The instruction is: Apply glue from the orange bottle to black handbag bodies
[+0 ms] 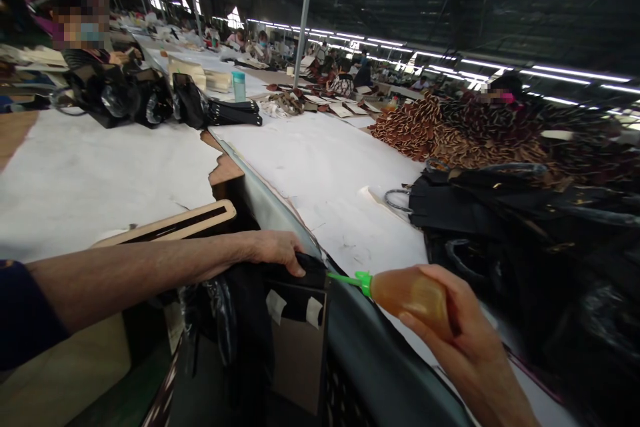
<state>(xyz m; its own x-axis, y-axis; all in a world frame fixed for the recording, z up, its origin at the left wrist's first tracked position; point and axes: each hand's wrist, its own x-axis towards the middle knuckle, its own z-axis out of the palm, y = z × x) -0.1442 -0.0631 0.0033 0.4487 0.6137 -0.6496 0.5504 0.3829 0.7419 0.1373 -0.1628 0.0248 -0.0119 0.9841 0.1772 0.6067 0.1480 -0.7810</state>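
Observation:
My left hand (pixel 280 250) is closed on the top edge of a black bag (pixel 250 320), thumb toward me. The bag hangs open at the table's edge; a grey-brown panel (pixel 300 353) with two pale tape pieces shows on it, and plastic-wrapped handles (pixel 223 317) droop to its left. In my right hand (pixel 460 327) is a squeeze bottle (pixel 413 297) of amber liquid, gripped around its body. Its green nozzle (pixel 347 279) points left, with the tip at the bag's upper corner near my left fingers. Whether liquid is coming out, I cannot tell.
Black bags (pixel 500 233) lie heaped on the right, before a pile of brown strips (pixel 430 130). More black bags (pixel 135 93) and a turquoise bottle (pixel 239 87) stand farther off on white-covered tables (pixel 320 153). A tan slotted frame (pixel 190 217) lies beside my left forearm. Another person sits at far left.

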